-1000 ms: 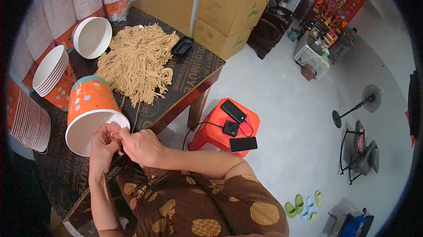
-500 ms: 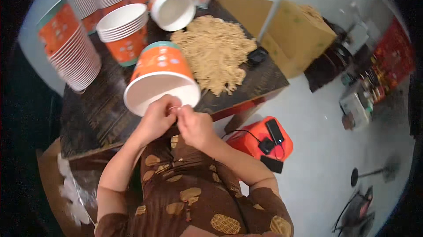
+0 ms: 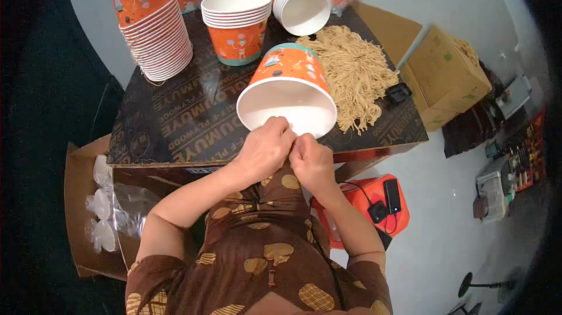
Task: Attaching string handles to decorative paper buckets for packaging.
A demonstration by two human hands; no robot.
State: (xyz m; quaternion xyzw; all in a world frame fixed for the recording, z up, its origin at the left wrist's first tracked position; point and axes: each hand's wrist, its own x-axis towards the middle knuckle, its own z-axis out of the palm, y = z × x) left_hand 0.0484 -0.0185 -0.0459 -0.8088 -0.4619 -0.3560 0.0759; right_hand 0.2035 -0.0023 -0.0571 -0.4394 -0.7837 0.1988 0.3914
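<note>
Both hands are seen pressed together at the near rim of a large orange paper bowl with a white inside [image 3: 288, 95]. The left hand [image 3: 263, 148] is curled, its fingers bent over the rim; the right hand [image 3: 313, 160] is closed beside it, touching it. Whether something small is pinched between the fingertips cannot be told. The bowl is tilted on its side at the near edge of the dark plywood worktop [image 3: 187, 116], with its mouth turned toward the person, and nothing can be seen inside it.

Just to the right of the bowl, a heap of pale dry noodles [image 3: 354, 72] is spread on the worktop, touching the bowl's side, and a small black device [image 3: 399, 92] lies at its right edge. Behind the bowl, an upright stack of orange paper bowls [image 3: 237, 22] is placed, the top one empty. To the left a leaning stack of the same bowls [image 3: 153, 25] is found, and farther back a white-mouthed stack lying on its side [image 3: 301, 7].

Below the worktop on the left, clear plastic lids in an open brown cardboard box [image 3: 79, 209] are stored. On the right, a red plastic stool [image 3: 366, 209] carries dark phones.
</note>
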